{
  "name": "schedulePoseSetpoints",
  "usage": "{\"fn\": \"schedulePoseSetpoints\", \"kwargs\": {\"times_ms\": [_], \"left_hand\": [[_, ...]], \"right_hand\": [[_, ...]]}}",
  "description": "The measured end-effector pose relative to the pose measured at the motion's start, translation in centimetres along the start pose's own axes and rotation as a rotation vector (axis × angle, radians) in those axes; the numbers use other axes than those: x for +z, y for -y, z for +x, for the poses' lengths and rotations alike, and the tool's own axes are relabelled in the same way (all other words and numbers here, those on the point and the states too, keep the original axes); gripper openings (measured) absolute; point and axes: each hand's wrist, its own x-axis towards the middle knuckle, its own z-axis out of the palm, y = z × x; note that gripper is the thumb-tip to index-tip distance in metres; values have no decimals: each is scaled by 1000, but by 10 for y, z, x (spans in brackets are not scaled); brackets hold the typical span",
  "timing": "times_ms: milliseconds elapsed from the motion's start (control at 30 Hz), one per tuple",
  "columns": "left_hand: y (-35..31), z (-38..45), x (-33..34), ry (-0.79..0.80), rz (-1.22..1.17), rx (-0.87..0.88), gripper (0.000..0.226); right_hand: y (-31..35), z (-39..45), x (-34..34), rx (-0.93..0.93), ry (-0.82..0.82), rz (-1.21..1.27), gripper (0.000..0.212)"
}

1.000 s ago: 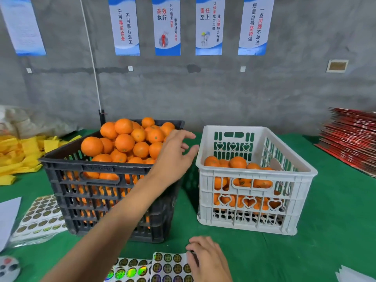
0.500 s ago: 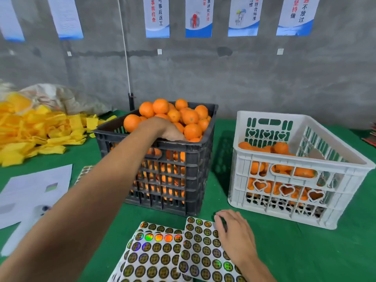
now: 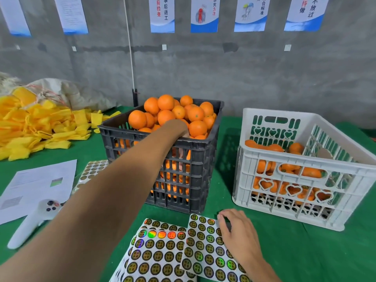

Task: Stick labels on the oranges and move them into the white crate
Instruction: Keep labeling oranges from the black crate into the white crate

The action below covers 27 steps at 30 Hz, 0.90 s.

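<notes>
Green cloth covers the surface [image 3: 284, 251], with a grey wall behind it. On it stands a black crate [image 3: 162, 174] piled high with oranges [image 3: 165, 110]. The left hand [image 3: 178, 129] reaches down into that pile, and its fingers are hidden, so its grip cannot be told. Just beside the black crate sits the white crate [image 3: 301, 200], with some oranges already inside. The right hand [image 3: 237, 233] rests with bent fingers on a label sheet [image 3: 205, 253], near the front; whether it pinches a label cannot be told.
</notes>
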Motion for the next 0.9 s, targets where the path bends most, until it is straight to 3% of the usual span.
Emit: {"fn": "schedulePoseSetpoints", "kwargs": {"times_ms": [133,267,367,467,567,667,733,767,900], "left_hand": [[0,-15,-1,16,-49,11,14],[1,-6,4,-20,-125,188,27],[1,-2,6,-405,-506,358,46],[-1,-21,16,-775,-919,584,46],[-10,-55,47,-914,-1065,837,44],[-21,-78,91,-1015,-977,1082,49],[-26,-83,129,-982,-879,1194,48],[-29,-86,148,-894,-873,1200,48],[-37,-87,219,-425,-1034,947,53]], "right_hand": [[1,0,-1,-9,3,-10,33],[0,0,-2,-30,16,-40,36],[-1,-1,-4,-54,50,-59,41],[-2,0,-4,-100,79,-95,46],[-13,1,-11,-143,50,-108,45],[-30,2,-21,-155,30,-110,39],[-37,3,-27,-138,16,-82,35],[-40,3,-28,-132,8,-76,32],[-45,3,-32,-126,-15,-46,22]]}}
